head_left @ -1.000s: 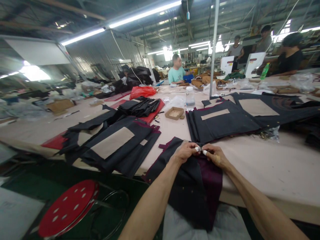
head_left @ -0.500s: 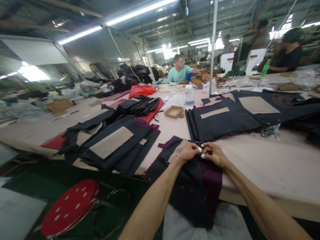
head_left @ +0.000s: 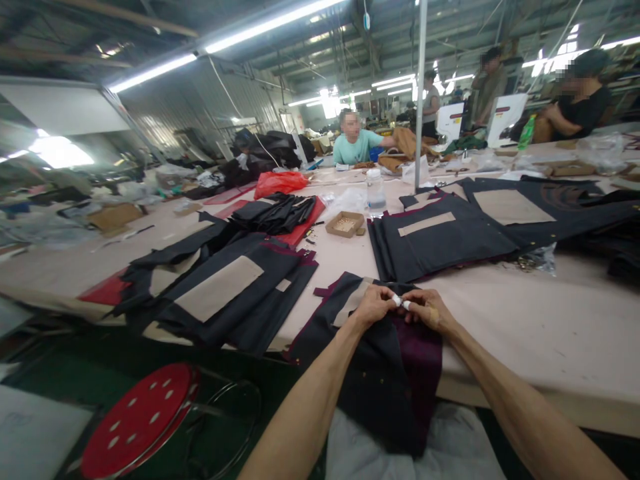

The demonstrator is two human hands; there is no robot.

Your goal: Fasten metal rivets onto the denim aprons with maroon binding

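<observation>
A dark navy fabric piece with maroon lining (head_left: pixel 385 367) hangs over the near edge of the long pale table (head_left: pixel 525 333) into my lap. My left hand (head_left: pixel 373 305) and my right hand (head_left: pixel 426 310) meet at its upper edge, fingertips pinched together. Both thumbs wear white tape. Something small sits between the fingertips; I cannot make it out. A tan patch of the piece shows just left of my left hand.
Stacks of navy panels with tan patches (head_left: pixel 225 287) (head_left: pixel 445 237) lie left and right. A small cardboard box (head_left: pixel 345 224) and a plastic bottle (head_left: pixel 375 190) stand behind. A red stool (head_left: pixel 137 417) is at lower left. Other people work at the far end.
My hands stay pinched together at the fabric edge, with only small finger movements. The camera has shifted slightly. A person in a teal shirt across the table reached toward brown fabric.
</observation>
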